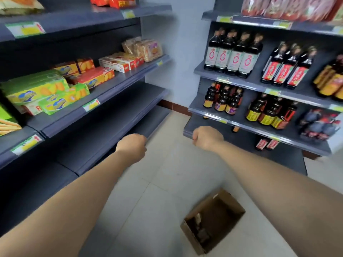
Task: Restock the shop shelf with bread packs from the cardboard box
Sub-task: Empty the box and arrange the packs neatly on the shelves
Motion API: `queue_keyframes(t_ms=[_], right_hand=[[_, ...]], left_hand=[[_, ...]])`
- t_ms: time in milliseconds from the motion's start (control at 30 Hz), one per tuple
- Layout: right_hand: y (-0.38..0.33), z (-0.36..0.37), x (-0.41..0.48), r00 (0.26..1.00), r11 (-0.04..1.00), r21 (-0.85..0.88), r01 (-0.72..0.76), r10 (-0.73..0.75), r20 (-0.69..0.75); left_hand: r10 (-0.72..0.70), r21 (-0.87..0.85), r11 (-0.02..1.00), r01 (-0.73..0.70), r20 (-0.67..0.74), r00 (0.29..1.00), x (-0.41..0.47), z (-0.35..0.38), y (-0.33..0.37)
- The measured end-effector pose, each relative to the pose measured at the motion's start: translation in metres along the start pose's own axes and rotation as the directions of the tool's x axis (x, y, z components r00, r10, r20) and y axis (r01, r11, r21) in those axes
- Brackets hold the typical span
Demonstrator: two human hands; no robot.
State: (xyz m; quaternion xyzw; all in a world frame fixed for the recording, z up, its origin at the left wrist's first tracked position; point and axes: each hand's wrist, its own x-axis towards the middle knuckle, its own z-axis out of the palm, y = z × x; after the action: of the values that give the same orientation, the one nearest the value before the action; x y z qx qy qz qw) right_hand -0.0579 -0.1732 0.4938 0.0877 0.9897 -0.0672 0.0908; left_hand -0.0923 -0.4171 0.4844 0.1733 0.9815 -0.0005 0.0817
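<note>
Several clear bread packs stand at the far right end of the left unit's middle shelf. On the floor tiles, low in the view, an open cardboard box holds a few dim packs at its bottom. Both my arms reach forward over the aisle. My left hand hovers by the front edge of a bare lower shelf. My right hand is level with it, in front of the right unit's low shelf. The fingers of both hang loosely curled downward, and neither hand holds anything.
Biscuit boxes fill the rest of the bread shelf. The right unit carries rows of dark sauce bottles. A white wall closes the aisle's far end. Pale floor tiles run between the units.
</note>
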Motion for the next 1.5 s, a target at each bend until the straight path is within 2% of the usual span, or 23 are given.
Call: queue_keyframes(t_ms=[233,400,600,733,900,1133,1233,1300,1500], right_hand=[[0.113,0.044,0.008,0.982,0.985,-0.002,-0.170,0.170,0.082],[0.174,0.093,0.012,0.931,0.942,0.070,-0.327,0.308,0.197],[0.233,0.152,0.024,0.842,0.867,0.114,-0.484,0.426,0.332],[0.268,0.201,0.033,0.794,0.808,0.168,-0.565,0.476,0.378],[0.301,0.286,0.039,0.733,0.795,0.140,-0.590,0.455,0.505],[0.335,0.453,0.051,0.674,0.768,0.148,-0.623,0.431,0.600],[0.338,0.532,0.056,0.645,0.749,0.158,-0.644,0.420,0.639],[0.339,0.588,0.057,0.621,0.746,0.161,-0.647,0.392,0.678],[0.334,0.710,0.059,0.532,0.723,0.201,-0.661,0.263,0.805]], left_hand=[[0.170,0.004,0.985,-0.172,0.107,0.980,0.069,0.052,0.108],[0.275,-0.023,0.961,-0.277,0.213,0.938,0.112,0.107,0.170],[0.419,-0.025,0.900,-0.435,0.319,0.850,0.161,0.180,0.231],[0.460,-0.056,0.875,-0.481,0.402,0.791,0.185,0.234,0.268],[0.498,-0.082,0.839,-0.539,0.516,0.697,0.194,0.323,0.310],[0.483,-0.139,0.847,-0.513,0.603,0.634,0.211,0.481,0.348],[0.431,-0.183,0.886,-0.426,0.660,0.615,0.209,0.559,0.353],[0.378,-0.192,0.913,-0.359,0.730,0.570,0.207,0.614,0.351],[0.334,-0.077,0.860,-0.505,0.833,0.442,0.191,0.737,0.339]])
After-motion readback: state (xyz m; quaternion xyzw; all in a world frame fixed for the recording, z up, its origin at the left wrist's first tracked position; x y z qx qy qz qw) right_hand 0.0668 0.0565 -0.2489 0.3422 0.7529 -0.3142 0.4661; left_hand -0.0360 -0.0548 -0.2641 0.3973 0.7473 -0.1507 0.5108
